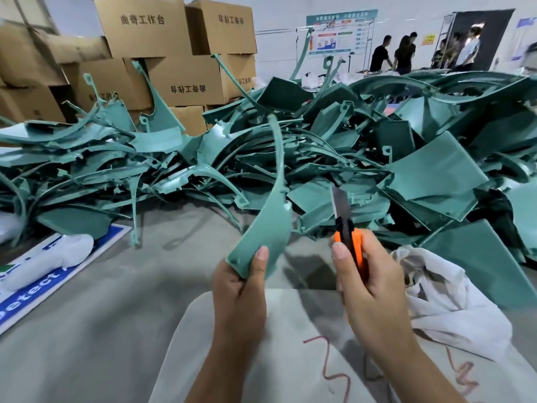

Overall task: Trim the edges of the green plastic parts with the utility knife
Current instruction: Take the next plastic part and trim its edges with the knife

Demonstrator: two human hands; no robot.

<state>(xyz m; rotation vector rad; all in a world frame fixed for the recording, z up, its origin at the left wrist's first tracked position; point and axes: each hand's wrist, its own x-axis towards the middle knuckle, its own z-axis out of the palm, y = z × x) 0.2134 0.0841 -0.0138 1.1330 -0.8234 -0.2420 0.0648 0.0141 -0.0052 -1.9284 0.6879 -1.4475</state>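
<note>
The green plastic part (268, 219) stands upright at the centre of the frame, a wide curved panel at the bottom that narrows into a long thin strip arching upward. The left hand (239, 289) has it by the lower corner, thumb pressed on the near face and fingers wrapped behind, a firm closed grip on the piece. Just to the right, apart from the part and not touching it, the right hand (369, 283) is curled tight round the orange handle of the utility knife (347, 228), thumb lying along the handle's left side; the dark blade is pushed out long and points up.

Behind both hands, across the whole middle of the frame, lies a big tangled pile of green parts (363, 158), panels and thin curved strips heaped on the grey floor (116, 286). At the lower right a crumpled white bag (447, 295) sits against the pile. Under the forearms at the bottom is a pale board (284, 359) with red scribbles. At the lower left a blue and white sign (32, 298) lies flat with a white moulded piece (49, 260) on it. Stacked cardboard boxes (162, 53) with printed characters fill the upper left. In the upper right, several people (404, 53) stand near a wall poster (340, 33), blurred.
</note>
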